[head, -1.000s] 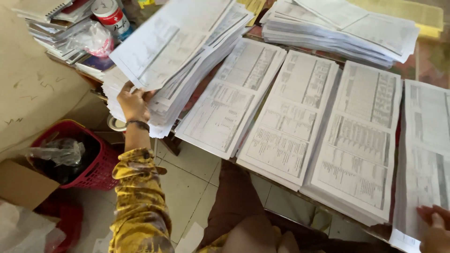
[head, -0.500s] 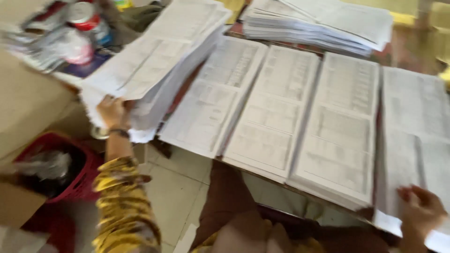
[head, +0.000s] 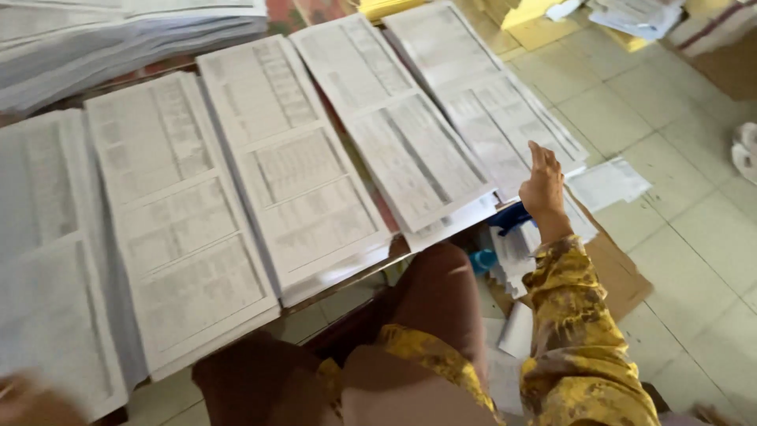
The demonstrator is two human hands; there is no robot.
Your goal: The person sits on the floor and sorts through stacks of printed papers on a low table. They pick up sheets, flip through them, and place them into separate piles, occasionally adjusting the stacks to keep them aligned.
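Several stacks of printed sheets lie side by side on a low table. My right hand (head: 544, 188) is raised at the near right edge of the rightmost stack (head: 481, 102), fingers stretched out flat, holding nothing. My left hand (head: 24, 401) shows only as a blur in the bottom left corner, over the near edge of the leftmost stack (head: 47, 260); whether it grips anything is unclear. My yellow patterned sleeve (head: 579, 347) and brown-clad knees (head: 426, 315) fill the foreground.
A tall pile of sheets (head: 118, 39) lies at the back left. On the tiled floor to the right are flat cardboard (head: 623, 272), loose papers (head: 607, 183), a blue object (head: 482, 259) under the table edge, and yellow stacks (head: 528, 12) farther off.
The view has swung to the right. My left hand has left the tall pile at the left and dropped low. My right hand has risen from the stack's near corner to its right edge.
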